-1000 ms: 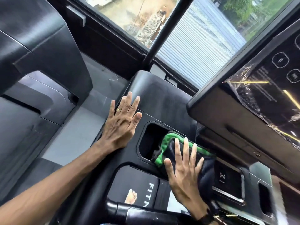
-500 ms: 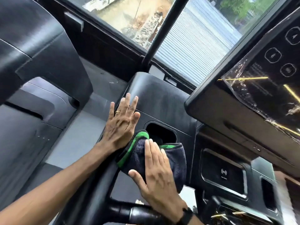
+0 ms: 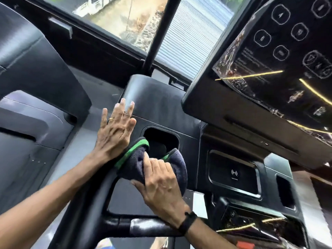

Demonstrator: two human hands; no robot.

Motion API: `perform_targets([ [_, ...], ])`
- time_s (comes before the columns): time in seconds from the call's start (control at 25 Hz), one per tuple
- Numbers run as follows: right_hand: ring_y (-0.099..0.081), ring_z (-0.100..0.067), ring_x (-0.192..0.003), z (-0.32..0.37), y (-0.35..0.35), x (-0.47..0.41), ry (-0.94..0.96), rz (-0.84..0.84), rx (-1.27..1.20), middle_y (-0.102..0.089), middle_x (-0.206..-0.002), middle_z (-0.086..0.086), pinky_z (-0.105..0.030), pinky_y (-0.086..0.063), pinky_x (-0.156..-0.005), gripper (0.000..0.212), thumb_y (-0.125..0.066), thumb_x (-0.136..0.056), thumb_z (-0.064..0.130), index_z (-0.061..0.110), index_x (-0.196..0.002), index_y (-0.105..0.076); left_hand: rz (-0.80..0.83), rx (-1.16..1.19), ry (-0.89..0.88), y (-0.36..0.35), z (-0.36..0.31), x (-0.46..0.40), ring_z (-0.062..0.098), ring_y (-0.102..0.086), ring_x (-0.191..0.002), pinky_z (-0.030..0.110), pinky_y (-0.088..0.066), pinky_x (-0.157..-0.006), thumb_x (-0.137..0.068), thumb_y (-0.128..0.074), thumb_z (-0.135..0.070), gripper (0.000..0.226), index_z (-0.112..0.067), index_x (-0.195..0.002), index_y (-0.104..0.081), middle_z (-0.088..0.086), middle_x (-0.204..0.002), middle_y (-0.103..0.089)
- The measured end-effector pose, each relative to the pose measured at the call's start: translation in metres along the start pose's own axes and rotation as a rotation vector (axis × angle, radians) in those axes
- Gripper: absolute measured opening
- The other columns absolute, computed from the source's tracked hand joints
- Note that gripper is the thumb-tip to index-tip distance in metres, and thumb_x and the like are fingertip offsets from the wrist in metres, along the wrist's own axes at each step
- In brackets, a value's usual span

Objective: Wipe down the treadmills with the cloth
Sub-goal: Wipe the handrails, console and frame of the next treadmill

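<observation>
A dark cloth with a green edge (image 3: 133,165) lies bunched at the front lip of the cup holder recess (image 3: 161,141) in the black treadmill console (image 3: 161,108). My right hand (image 3: 159,186) grips the cloth, fingers curled into its folds. My left hand (image 3: 115,130) rests flat and spread on the console's left side, just left of the recess, touching the cloth's green edge with its heel. A ring shows on one finger.
The touchscreen (image 3: 287,56) with plastic film overhangs at upper right. A wireless charging tray (image 3: 233,174) sits right of the cloth. The black handlebar (image 3: 125,225) runs below my hands. A neighbouring treadmill (image 3: 36,72) stands at left. Window and post (image 3: 158,33) lie ahead.
My right hand has slid the cloth left from the console's middle to the cup holder's front lip and curled its fingers into it. My left hand stays flat in place.
</observation>
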State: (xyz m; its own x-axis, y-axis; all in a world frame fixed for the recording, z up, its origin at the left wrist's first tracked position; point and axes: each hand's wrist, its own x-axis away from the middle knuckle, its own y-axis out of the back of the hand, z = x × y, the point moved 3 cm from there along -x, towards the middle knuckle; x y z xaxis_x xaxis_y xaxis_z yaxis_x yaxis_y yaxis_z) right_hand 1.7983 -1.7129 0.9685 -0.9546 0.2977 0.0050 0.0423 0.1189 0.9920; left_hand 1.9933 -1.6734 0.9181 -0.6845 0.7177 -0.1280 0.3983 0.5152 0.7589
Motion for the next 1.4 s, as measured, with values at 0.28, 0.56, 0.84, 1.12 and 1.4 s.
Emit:
perform_targets([
  [0.28,-0.015,-0.037,-0.151,-0.047,-0.011,0.053,-0.05,-0.001,0.039,-0.02,-0.163,-0.018,-0.06,-0.014,-0.116,0.075,-0.025,-0.101,0.055,0.005,-0.157,-0.02,-0.022,-0.136,-0.006,0.01,-0.011,0.007,0.02,-0.002,-0.154,0.038,0.022,-0.118,-0.094,0.01,-0.063,0.075,-0.028,-0.158,-0.005,0.001,-0.167,0.004],
  [0.56,0.004,-0.04,-0.152,-0.094,-0.01,-0.021,-0.511,0.144,-0.171,-0.001,-0.164,-0.024,-0.067,0.002,-0.116,0.092,-0.023,-0.092,0.07,0.009,-0.158,-0.006,-0.029,-0.169,0.071,0.023,-0.032,0.074,0.014,0.002,-0.153,0.039,0.02,-0.12,-0.091,0.005,-0.063,0.081,-0.021,-0.159,-0.012,-0.002,-0.166,0.005],
  [0.84,-0.044,-0.044,-0.129,-0.066,0.0,0.016,-0.378,-0.046,-0.021,-0.05,-0.137,-0.026,-0.061,-0.037,-0.1,0.039,-0.04,-0.101,0.026,0.007,-0.134,-0.048,-0.056,-0.101,0.176,0.049,-0.043,0.176,0.009,0.0,-0.153,0.024,0.025,-0.114,-0.092,0.0,-0.065,0.076,-0.031,-0.159,-0.01,-0.003,-0.167,-0.001],
  [1.12,-0.065,-0.039,-0.1,-0.049,0.047,0.064,-0.263,-0.108,-0.809,-0.072,-0.103,-0.018,-0.042,-0.046,-0.079,0.036,-0.044,-0.104,0.038,0.008,-0.112,-0.062,-0.092,0.049,0.225,0.064,-0.031,0.234,0.002,0.0,-0.152,0.034,0.017,-0.121,-0.088,0.005,-0.077,0.081,-0.038,-0.157,-0.01,-0.006,-0.167,-0.004],
  [1.4,-0.048,-0.027,-0.124,0.072,0.047,0.111,0.308,0.183,-0.401,-0.061,-0.12,-0.006,-0.053,-0.036,-0.105,0.048,-0.037,-0.096,0.058,0.018,-0.105,-0.062,-0.155,0.182,0.205,0.075,-0.039,0.246,0.007,-0.017,-0.151,0.031,0.011,-0.122,-0.091,-0.006,-0.066,0.079,-0.027,-0.157,-0.025,-0.003,-0.162,-0.027],
])
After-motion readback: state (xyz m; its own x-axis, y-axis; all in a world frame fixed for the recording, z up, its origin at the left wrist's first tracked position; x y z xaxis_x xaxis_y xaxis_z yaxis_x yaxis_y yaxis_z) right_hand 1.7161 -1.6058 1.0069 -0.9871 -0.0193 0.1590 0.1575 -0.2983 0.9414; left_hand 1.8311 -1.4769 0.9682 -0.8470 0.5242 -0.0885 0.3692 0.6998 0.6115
